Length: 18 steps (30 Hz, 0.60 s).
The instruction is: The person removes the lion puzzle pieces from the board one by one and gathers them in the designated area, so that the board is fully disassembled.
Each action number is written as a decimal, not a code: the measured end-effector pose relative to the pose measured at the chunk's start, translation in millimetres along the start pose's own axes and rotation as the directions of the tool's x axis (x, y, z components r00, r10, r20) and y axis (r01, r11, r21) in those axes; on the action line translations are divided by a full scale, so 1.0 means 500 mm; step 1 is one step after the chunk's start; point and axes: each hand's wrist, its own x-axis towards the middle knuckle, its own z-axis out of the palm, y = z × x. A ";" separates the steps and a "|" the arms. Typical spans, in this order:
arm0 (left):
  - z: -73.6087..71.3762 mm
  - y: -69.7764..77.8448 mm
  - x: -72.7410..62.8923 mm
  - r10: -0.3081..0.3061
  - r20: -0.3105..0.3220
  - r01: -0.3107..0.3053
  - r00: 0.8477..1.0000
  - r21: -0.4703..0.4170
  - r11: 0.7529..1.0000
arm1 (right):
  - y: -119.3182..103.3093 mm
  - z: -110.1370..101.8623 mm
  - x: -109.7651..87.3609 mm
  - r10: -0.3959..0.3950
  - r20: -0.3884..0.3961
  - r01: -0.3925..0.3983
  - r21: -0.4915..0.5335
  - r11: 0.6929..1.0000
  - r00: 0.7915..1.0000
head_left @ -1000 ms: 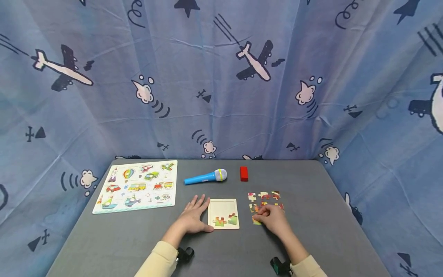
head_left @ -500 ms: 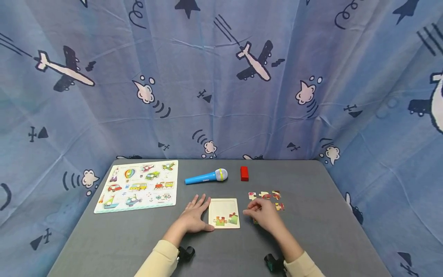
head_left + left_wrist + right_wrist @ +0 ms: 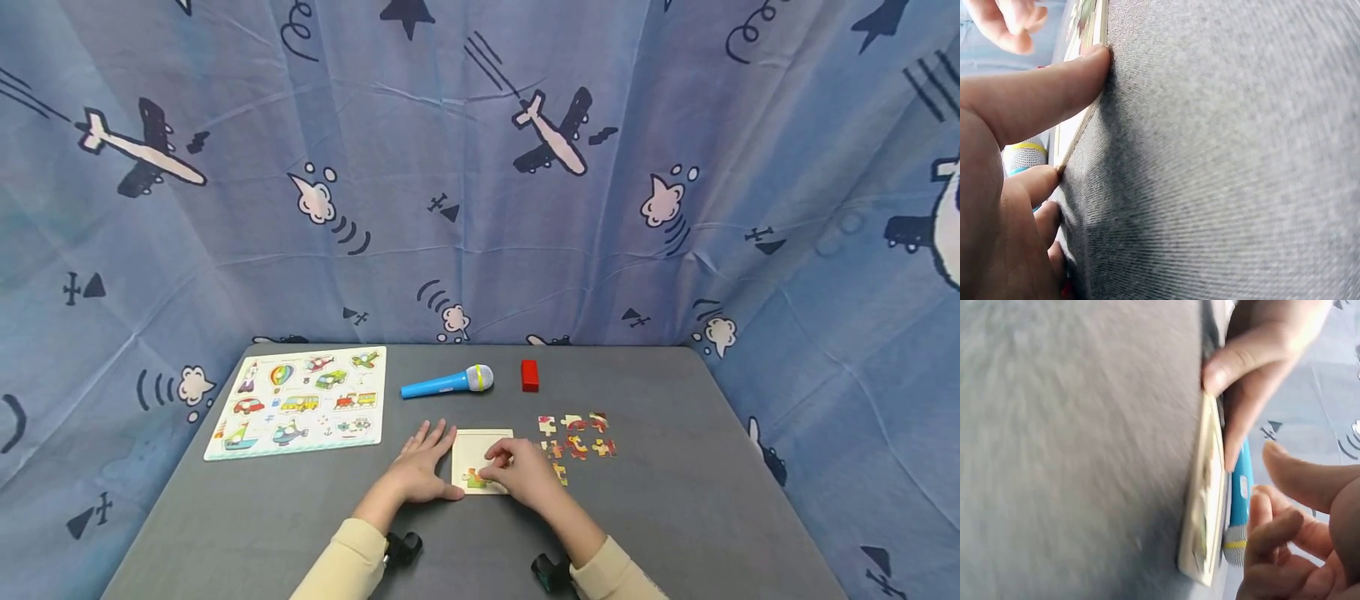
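A small square puzzle tray [image 3: 470,443] lies on the grey table, with a puzzle piece [image 3: 476,479] at its lower left. My left hand [image 3: 417,477] is spread flat at the tray's left side. In the left wrist view, its thumb [image 3: 1066,84] touches the tray's near edge and its index finger [image 3: 1041,181] meets a corner. Over the tray's right half is my right hand [image 3: 522,473], hiding what lies beneath. Its fingers are loosely bent, and the right wrist view shows a gap between thumb [image 3: 1304,478] and index finger, with nothing between them.
Several loose puzzle pieces [image 3: 577,447] lie right of the tray. Behind are a blue toy microphone [image 3: 446,384] and a red block [image 3: 529,376]. A vehicle picture board [image 3: 296,403] lies left, and a patterned curtain [image 3: 480,208] hangs beyond the table.
My right hand has moved left from the loose pieces to over the tray, uncovering those pieces. The left hand stays at the tray's edge.
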 end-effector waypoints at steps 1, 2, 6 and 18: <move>0.000 0.000 0.000 0.001 0.000 -0.001 1.000 0.000 1.000 | -0.002 0.006 0.001 -0.007 0.000 0.007 -0.032 0.999 1.000; 0.000 -0.001 0.000 0.003 0.000 -0.003 1.000 0.001 1.000 | -0.004 0.012 0.001 -0.006 -0.001 0.006 -0.066 0.998 1.000; 0.000 -0.001 0.000 0.005 0.000 -0.005 1.000 0.003 1.000 | -0.010 0.028 0.003 0.013 -0.005 -0.014 -0.155 0.988 1.000; -0.001 -0.002 0.000 0.018 -0.007 -0.018 1.000 -0.003 1.000 | -0.029 0.045 0.000 0.073 0.004 -0.070 -0.250 0.966 0.997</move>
